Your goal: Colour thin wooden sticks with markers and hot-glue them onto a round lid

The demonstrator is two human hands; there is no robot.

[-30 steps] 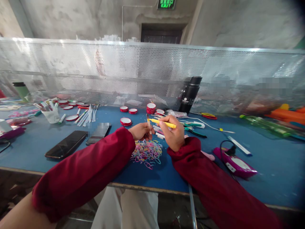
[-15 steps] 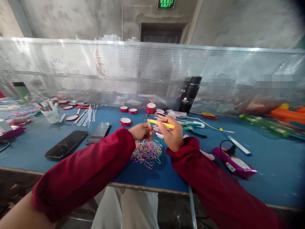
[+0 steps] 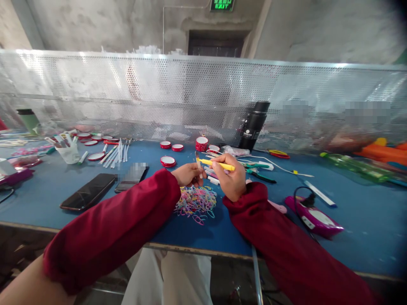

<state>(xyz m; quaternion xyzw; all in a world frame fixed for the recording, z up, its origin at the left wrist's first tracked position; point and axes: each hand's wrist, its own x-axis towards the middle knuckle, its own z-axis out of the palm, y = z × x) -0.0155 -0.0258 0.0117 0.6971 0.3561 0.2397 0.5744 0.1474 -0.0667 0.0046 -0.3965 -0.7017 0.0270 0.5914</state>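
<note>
Blue tabletop beneath, perforated screen beyond. Holding a slim pale piece nearly upright, pinched in the left hand; gripping a yellow pen-like tool in the right hand, laid nearly level, aimed left at the piece, impossible to tell if touching. On the near side, a heap of coloured bands.

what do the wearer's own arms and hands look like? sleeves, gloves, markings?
Left hand and right hand are both bare, no gloves. Left sleeve and right sleeve are loose, dark red, with gathered cuffs and no visible print. The left one stops partway up, leaving the arm bare beyond; the right one runs out of frame.
</note>
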